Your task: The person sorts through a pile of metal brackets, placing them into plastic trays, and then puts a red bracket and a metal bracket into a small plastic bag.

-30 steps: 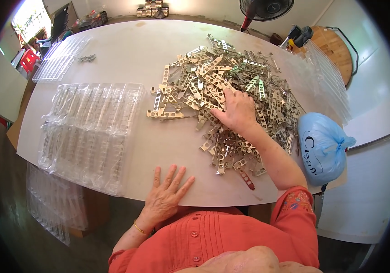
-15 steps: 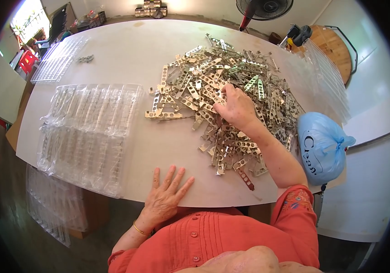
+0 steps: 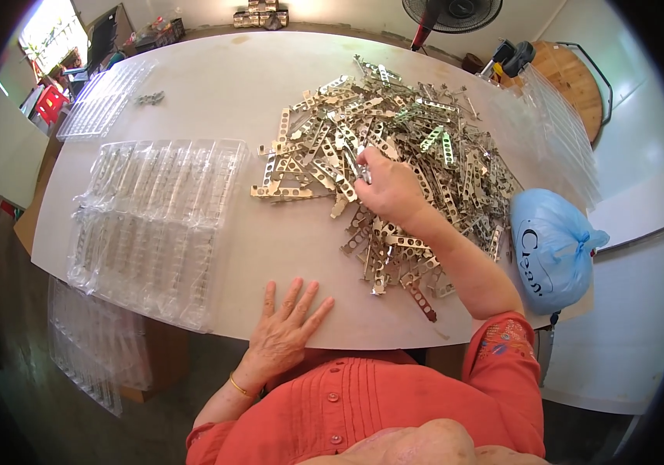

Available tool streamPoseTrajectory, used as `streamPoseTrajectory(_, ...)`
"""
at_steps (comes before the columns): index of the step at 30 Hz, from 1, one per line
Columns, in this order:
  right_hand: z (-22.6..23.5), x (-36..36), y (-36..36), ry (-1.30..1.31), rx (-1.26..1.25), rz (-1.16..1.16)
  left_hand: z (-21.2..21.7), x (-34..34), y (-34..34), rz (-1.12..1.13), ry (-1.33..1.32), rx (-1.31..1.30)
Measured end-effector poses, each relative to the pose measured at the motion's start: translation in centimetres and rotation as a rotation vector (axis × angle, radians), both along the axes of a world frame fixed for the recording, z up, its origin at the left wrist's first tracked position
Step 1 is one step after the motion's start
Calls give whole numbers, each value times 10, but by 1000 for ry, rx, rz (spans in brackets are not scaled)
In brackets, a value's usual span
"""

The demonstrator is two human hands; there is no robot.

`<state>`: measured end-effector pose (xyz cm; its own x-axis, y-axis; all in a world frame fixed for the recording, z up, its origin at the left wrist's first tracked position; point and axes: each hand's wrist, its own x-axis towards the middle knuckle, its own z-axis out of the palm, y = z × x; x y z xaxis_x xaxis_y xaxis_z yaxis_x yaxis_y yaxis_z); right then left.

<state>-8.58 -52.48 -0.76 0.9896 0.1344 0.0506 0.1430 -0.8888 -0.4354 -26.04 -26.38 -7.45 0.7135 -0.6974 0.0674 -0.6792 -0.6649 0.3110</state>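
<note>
My right hand (image 3: pixel 394 191) reaches into a large heap of perforated metal brackets (image 3: pixel 467 174) on the pale table. Its thumb and fingertips are closed on a small metal bracket (image 3: pixel 363 175) at the heap's left side; most of that piece is hidden by the fingers. Flat on the table near the front edge lies my left hand (image 3: pixel 280 333), fingers spread, holding nothing. To its left sit clear plastic trays (image 3: pixel 146 225) with ribbed rows, covered by thin plastic film. A reddish bracket (image 3: pixel 422 301) sticks out at the heap's near edge.
A blue knotted plastic bag (image 3: pixel 553 248) stands at the table's right edge. More clear trays lie at the far left (image 3: pixel 107 97) and far right (image 3: pixel 560 128). A few small metal pieces (image 3: pixel 150 98) rest at the back left. Beyond the table stands a black fan (image 3: pixel 456 12).
My right hand has shifted left and slightly nearer over the heap, and its fingers have closed on a bracket. The left hand stays flat in place.
</note>
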Motion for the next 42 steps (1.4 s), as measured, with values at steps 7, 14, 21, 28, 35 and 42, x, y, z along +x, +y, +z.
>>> streamPoseTrajectory(7, -24, -36, 26, -170, -29, 128, 2, -2, -1, 5, -7, -18)
streamPoseTrajectory(14, -15, -72, 37, -83, -38, 129, 4, -4, 0, 2, -5, -4)
streamPoseTrajectory(21, -34, -103, 29, -44, -22, 306, 2, -1, 1, 29, -8, 12)
streamPoseTrajectory(28, -4, -83, 23, -149, 70, 273, -5, -2, 2, -7, -53, -4)
streamPoseTrajectory(35, 10, 5, -10, -392, 11, 103, -8, -2, 4, -15, -85, 13)
streamPoseTrajectory(42, -24, 96, -25, -467, -130, 119, -4, -1, 3, -1, -57, 11)
